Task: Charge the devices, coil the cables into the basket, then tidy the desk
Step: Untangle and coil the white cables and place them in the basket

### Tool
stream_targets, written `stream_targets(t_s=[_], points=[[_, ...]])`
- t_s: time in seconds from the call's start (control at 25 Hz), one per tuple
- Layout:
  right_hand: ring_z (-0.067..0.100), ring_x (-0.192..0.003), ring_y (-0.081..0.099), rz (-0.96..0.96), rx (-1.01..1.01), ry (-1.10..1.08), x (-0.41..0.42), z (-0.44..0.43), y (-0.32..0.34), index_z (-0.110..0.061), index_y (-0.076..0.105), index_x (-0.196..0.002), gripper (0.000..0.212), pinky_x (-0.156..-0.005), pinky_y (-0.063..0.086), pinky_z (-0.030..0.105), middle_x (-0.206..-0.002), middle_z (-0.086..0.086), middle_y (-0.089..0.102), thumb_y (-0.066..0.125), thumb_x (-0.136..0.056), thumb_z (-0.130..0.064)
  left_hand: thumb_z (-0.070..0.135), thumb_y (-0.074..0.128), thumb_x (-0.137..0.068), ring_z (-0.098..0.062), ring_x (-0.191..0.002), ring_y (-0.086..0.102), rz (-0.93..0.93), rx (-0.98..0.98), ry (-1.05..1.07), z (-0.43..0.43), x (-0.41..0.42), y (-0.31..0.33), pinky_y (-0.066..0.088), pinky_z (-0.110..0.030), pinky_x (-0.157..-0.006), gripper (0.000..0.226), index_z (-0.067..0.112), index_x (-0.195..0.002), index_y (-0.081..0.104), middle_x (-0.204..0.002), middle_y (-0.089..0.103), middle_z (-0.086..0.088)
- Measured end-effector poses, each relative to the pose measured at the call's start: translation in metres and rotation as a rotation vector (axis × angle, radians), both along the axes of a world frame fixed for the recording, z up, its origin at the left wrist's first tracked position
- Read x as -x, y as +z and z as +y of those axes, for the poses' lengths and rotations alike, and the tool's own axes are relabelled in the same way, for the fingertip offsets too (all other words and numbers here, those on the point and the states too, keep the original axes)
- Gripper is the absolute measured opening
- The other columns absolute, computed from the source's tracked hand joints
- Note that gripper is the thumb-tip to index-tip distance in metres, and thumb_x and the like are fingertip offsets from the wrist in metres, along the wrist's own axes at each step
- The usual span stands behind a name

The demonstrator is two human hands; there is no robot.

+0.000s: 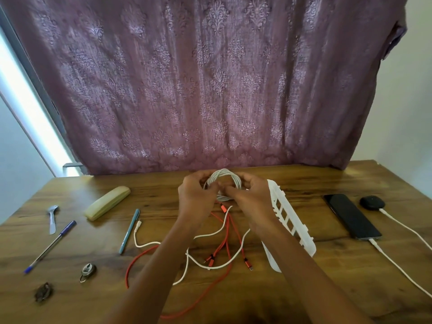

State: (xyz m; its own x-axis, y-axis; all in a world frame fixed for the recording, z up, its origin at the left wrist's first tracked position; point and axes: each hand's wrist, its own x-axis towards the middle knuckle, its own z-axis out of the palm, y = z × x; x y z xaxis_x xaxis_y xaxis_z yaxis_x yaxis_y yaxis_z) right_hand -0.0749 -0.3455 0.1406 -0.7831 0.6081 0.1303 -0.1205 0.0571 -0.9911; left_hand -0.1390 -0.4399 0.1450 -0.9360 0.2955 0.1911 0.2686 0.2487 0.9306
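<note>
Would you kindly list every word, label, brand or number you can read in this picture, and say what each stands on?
None: no text can be read anywhere in this view.
phone: screen dark, no logo shows.
blue pen and teal pen: any print is too small and blurred to read.
curtain: woven pattern only, no lettering.
white cable, held by the left hand and right hand: no marking shows.

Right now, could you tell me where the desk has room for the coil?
Bare wood lies between the cream case and the curtain, and at the front between the basket and the phone's charging cable. Below the white coil, loose red and white cables crowd the centre.
</note>
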Motion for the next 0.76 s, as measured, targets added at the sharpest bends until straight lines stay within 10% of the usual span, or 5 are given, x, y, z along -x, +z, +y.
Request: stream_targets(t_s=[0.2, 0.52, 0.76], points=[[0.010, -0.091, 0.069, 0.035, -0.032, 0.303, -0.011, 0.010, 0.002, -0.013, 0.063, -0.112, 0.051, -0.074, 0.055, 0.021, -0.098, 0.000, 0.072, 0.075, -0.068, 0.008, 0.016, 0.080, -0.066, -0.014, -0.078, 0.068, -0.205, -0.097, 0.069, 0.000, 0.013, 0.000, 0.056, -0.028, -0.070, 0.031, 0.018, -0.096, 0.070, -0.085, 0.072, 0.000], [0.016, -0.088, 0.070, 0.059, 0.008, 0.180, -0.010, 0.020, -0.011, -0.014, 0.061, -0.107, 0.042, -0.079, 0.056, 0.028, -0.093, 0.003, 0.073, 0.070, -0.073, 0.009, 0.011, 0.071, -0.078, -0.032, -0.095, 0.067, -0.395, -0.267, -0.201, 0.003, 0.014, 0.000, 0.051, -0.049, -0.092, 0.034, 0.007, -0.111, 0.065, -0.100, 0.071, -0.015], [0.014, -0.088, 0.069, 0.014, 0.048, 0.102, -0.020, 0.039, -0.017, -0.011, 0.056, -0.109, 0.041, -0.074, 0.053, 0.021, -0.092, 0.006, 0.073, 0.068, -0.075, 0.008, 0.010, 0.053, -0.092, -0.013, -0.088, 0.068, -0.566, -0.448, -0.323, 0.008, 0.011, -0.006, 0.055, -0.027, -0.084, 0.023, 0.005, -0.111, 0.064, -0.103, 0.071, -0.008]])
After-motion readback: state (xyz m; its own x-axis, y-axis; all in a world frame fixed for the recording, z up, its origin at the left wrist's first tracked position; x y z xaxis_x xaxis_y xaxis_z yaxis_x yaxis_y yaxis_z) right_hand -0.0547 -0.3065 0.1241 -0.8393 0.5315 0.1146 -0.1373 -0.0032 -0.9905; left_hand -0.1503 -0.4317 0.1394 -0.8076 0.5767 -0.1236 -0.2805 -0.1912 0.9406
